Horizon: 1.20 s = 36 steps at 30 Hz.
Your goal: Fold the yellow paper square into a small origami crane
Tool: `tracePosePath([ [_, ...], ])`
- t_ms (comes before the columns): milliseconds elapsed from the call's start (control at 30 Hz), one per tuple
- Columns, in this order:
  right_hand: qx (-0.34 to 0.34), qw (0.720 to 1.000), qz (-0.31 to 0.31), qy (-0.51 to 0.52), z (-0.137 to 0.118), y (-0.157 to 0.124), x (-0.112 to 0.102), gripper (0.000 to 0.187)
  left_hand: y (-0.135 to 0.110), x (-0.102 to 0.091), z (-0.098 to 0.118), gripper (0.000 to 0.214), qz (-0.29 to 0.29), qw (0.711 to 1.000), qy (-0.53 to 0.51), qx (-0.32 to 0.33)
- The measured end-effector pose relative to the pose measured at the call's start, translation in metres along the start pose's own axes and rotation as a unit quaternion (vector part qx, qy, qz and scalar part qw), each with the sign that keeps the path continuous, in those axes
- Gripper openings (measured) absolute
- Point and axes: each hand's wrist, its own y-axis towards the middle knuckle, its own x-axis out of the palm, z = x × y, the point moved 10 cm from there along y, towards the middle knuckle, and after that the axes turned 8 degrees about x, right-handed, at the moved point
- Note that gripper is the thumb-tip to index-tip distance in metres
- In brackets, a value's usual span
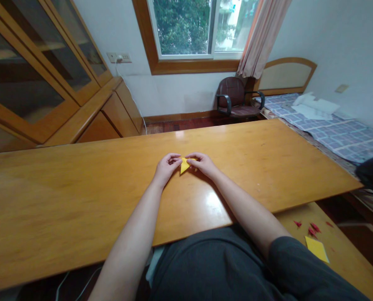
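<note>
A small folded piece of yellow paper [184, 166] is held between my two hands just above the wooden table [80, 200], one pointed corner toward me. My left hand [168, 167] pinches its left edge between thumb and fingers. On the other side, my right hand [203, 164] grips the paper with the thumb on top and the fingers curled behind. The fingers cover part of the paper, so its full folded shape is hidden.
At the lower right, a lower surface [346, 246] carries several small red folded-paper pieces [312, 230] and a stack of yellow paper [317, 249]. A brown armchair [235, 98] stands beyond the table, beside a bed [333, 129]. Glass-fronted cabinets [48, 62] line the left.
</note>
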Motion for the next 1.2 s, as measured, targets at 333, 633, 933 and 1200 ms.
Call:
tracePosePath([
  [333, -0.008, 1.0, 0.024, 0.01, -0.002, 0.0, -0.004, 0.037, 0.0, -0.002, -0.005, 0.042, 0.023, 0.999, -0.003, -0.034],
  [633, -0.013, 0.999, 0.034, 0.0, -0.006, -0.002, -0.004, 0.037, -0.001, -0.002, -0.001, 0.042, 0.009, 0.995, 0.096, -0.005],
  [933, -0.025, 0.998, 0.049, -0.021, -0.006, 0.0, -0.006, 0.035, -0.001, -0.005, 0.007, 0.035, 0.014, 0.989, 0.148, 0.021],
  [1200, -0.034, 0.998, 0.042, -0.026, -0.002, 0.002, -0.006, 0.035, -0.002, -0.001, 0.017, 0.032, 0.011, 0.982, 0.184, 0.05],
])
